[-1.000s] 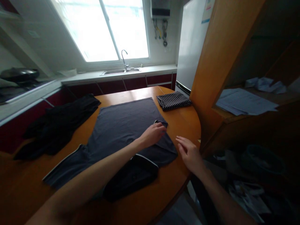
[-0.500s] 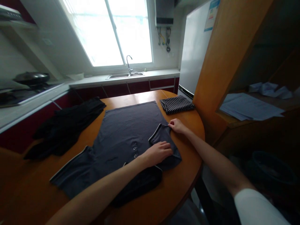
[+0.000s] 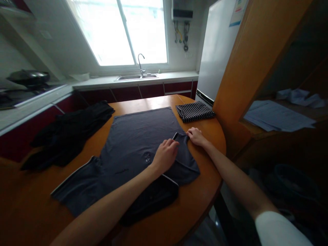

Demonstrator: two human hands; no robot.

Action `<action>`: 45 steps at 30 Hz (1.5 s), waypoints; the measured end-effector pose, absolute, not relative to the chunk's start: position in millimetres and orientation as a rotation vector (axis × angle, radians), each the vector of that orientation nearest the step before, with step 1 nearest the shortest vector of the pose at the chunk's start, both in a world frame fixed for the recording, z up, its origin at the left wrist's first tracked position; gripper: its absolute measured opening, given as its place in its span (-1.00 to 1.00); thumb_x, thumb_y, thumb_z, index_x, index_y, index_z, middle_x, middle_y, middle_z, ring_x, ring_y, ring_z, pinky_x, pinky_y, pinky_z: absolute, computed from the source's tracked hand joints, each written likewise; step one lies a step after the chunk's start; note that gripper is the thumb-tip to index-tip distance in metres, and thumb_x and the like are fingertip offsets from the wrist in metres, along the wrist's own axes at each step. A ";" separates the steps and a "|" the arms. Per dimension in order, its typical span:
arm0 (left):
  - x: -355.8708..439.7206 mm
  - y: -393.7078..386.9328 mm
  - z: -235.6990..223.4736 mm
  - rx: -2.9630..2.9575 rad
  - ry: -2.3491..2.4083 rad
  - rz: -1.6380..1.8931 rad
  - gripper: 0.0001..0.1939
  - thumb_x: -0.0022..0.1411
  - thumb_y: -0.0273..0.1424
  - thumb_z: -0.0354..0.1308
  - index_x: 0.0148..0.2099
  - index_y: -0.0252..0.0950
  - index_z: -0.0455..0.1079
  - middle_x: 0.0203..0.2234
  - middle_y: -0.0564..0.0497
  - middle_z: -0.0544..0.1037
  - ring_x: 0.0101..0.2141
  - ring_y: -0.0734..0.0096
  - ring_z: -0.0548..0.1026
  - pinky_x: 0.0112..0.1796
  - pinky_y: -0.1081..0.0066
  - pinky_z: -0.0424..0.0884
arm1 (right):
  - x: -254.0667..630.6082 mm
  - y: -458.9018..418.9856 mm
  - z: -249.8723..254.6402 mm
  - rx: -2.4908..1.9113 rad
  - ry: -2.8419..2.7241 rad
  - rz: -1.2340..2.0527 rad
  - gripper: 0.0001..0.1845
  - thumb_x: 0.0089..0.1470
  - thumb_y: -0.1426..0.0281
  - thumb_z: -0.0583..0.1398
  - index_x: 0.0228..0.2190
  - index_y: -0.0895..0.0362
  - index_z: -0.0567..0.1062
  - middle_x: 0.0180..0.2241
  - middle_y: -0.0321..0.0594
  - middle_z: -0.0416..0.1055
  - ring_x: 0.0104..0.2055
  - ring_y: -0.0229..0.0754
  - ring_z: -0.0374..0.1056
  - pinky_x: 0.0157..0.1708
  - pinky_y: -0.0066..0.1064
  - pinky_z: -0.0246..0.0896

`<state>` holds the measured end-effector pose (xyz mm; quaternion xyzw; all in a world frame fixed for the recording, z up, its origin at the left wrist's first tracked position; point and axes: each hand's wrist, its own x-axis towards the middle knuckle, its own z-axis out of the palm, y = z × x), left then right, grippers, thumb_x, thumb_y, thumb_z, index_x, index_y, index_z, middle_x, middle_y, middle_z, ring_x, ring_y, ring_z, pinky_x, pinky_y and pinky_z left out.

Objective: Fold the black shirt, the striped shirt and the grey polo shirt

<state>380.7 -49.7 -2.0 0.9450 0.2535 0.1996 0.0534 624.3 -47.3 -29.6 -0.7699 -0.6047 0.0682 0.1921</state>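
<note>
A dark grey short-sleeved shirt with light-piped edges and a small button placket lies spread on the table, its collar end towards me. Its sleeve on the right is folded inward over the body. My left hand is closed at the cuff of that folded sleeve, fingers curled and their tips partly hidden. At the shirt's right edge, where the sleeve folds, my right hand grips the cloth between thumb and fingers. The left sleeve stretches out flat. My left forearm covers part of the collar area.
A folded black-and-white striped cloth sits at the table's far right. Rumpled black clothing lies along the left side. The wooden table has a rounded right edge. Beyond are a sink, a fridge and a wooden shelf with papers.
My left hand has moved leftward and away from me, onto the folded sleeve's cuff. My right hand stays at the shirt's edge, its fingers lower on the cloth. The view has shifted slightly.
</note>
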 end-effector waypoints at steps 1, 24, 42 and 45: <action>379.5 -43.7 -3.6 2.850 0.960 0.583 -0.78 0.43 -0.34 0.02 0.05 -0.24 0.38 -0.09 -0.13 0.49 -0.08 0.18 0.44 -0.07 0.26 0.35 | 624.5 -47.4 -30.1 -2.158 -1.696 0.187 -0.66 0.35 0.29 0.05 -0.28 0.12 0.58 -0.12 -0.07 0.49 -0.05 -0.10 0.33 -0.13 -0.36 0.08; 371.3 -40.7 14.9 2.857 0.618 0.332 -0.59 0.39 -0.35 0.07 0.26 -0.21 0.29 0.22 -0.15 0.34 0.20 0.12 0.32 0.18 0.16 0.25 | 627.1 -47.5 -39.5 -2.076 -1.688 0.134 -0.76 0.25 0.24 0.19 -0.34 0.11 0.57 -0.19 -0.15 0.49 -0.09 -0.09 0.31 -0.15 -0.33 0.06; 369.8 -104.4 -8.0 2.779 -0.027 0.047 -0.13 0.37 0.15 -0.12 0.49 -0.25 -0.18 0.43 -0.19 -0.10 0.40 0.06 -0.13 0.33 -0.04 -0.24 | 627.3 -48.8 -39.4 -2.030 -1.591 0.069 -0.78 0.25 0.30 0.14 -0.30 0.12 0.56 -0.22 -0.11 0.52 -0.12 -0.07 0.36 -0.07 -0.29 0.17; 369.6 -105.1 -9.9 2.788 -0.024 0.047 -0.11 0.36 0.17 -0.14 0.49 -0.27 -0.18 0.43 -0.19 -0.12 0.41 0.07 -0.15 0.33 -0.03 -0.25 | 616.8 -56.0 -30.2 -1.903 -1.547 -0.058 -0.65 0.31 0.37 0.00 -0.08 0.17 0.53 -0.06 0.00 0.49 0.03 -0.03 0.34 0.07 -0.22 0.16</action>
